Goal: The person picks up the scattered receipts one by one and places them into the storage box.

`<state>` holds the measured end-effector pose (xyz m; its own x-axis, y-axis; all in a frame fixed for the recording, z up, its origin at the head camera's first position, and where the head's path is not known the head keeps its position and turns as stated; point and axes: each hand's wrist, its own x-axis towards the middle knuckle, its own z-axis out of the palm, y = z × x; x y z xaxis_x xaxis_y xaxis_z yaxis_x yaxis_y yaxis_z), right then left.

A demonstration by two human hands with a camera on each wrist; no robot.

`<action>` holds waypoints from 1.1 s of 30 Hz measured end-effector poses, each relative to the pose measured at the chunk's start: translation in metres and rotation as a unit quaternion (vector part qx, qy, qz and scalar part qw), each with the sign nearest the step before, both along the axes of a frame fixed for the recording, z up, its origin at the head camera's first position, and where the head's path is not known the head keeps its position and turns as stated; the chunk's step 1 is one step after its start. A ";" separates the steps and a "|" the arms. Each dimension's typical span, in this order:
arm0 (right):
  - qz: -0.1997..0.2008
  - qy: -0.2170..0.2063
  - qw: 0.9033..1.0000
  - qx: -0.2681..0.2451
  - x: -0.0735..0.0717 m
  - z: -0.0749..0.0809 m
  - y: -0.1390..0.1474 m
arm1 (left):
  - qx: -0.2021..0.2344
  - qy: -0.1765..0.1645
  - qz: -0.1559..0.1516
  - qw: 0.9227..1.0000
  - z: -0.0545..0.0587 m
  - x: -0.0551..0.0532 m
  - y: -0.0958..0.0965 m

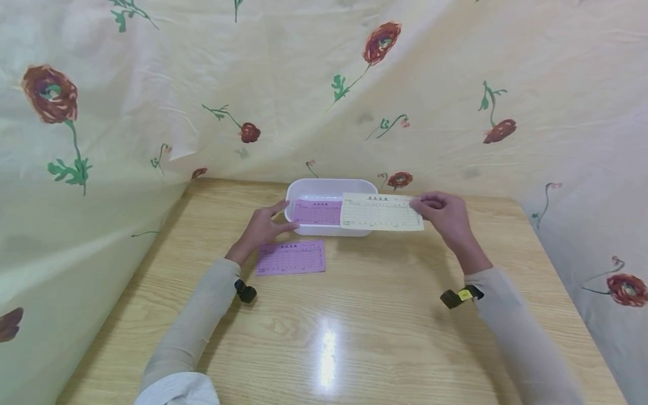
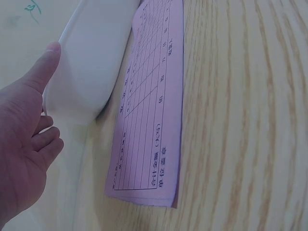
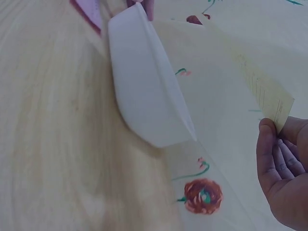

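A white plastic basin [image 1: 329, 229] stands at the back of the table, with a purple printed form [image 1: 316, 214] inside it. My left hand [image 1: 265, 224] holds the basin's left end, thumb at the front wall and fingers round the side. Between the thumb and fingers of my right hand [image 1: 445, 216] is the right edge of a pale yellow printed form [image 1: 382, 212]. This form is held over the basin's right part and hides some of it. A second purple form [image 1: 291, 259] lies on the table in front of the basin, beside my left wrist.
The wooden table [image 1: 385, 332] reaches back to a cream floral cloth [image 1: 304, 73] that hangs behind and at both sides. Each wrist carries a small dark camera, such as the left camera [image 1: 246, 291]. Light glares on the table's front middle.
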<state>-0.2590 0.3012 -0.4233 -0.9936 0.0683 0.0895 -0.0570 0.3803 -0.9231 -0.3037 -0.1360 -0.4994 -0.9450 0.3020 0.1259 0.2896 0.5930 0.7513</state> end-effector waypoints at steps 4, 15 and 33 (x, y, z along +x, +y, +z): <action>0.005 0.011 1.000 -0.017 -0.013 0.003 -0.013 | -0.001 0.000 -0.001 1.000 0.001 0.000 0.000; 0.002 0.014 0.999 -0.034 -0.047 0.004 -0.041 | -0.011 -0.007 0.001 1.000 0.002 0.000 0.001; -0.003 0.005 1.000 -0.011 -0.078 -0.022 -0.089 | -0.008 -0.006 0.000 1.000 0.002 0.000 0.001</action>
